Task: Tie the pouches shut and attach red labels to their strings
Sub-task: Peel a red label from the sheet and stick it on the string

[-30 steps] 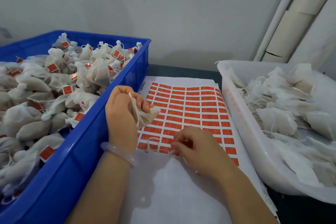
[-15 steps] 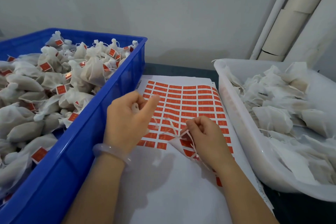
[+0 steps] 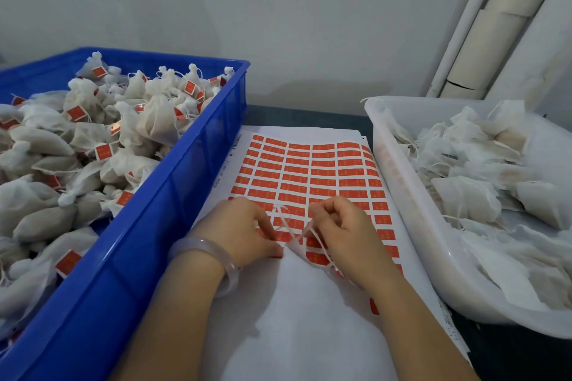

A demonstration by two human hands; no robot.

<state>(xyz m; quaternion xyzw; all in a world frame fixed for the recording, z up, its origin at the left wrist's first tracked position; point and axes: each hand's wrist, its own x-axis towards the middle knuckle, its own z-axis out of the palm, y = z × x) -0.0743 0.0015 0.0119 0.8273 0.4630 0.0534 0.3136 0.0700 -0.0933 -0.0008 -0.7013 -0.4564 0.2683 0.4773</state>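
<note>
A sheet of red labels (image 3: 309, 170) lies on the table between two bins. My left hand (image 3: 244, 229) lies knuckles up on the sheet's lower rows, fingers curled and fingertips pressing the paper. The pouch it carried is hidden under the palm. A thin white string (image 3: 284, 215) loops out between the two hands. My right hand (image 3: 343, 235) pinches at a red label in the lowest rows, and the sheet rises there in a small fold (image 3: 297, 241) towards its fingertips.
A blue crate (image 3: 185, 164) at the left holds several tied pouches with red labels. A white tub (image 3: 402, 195) at the right holds several untied, unlabelled pouches. The wall and pale pipes (image 3: 483, 40) stand behind.
My left hand dropped from above the sheet onto it, taking the pouch out of sight. My right hand went on pinching at the lower rows, and the sheet has lifted there.
</note>
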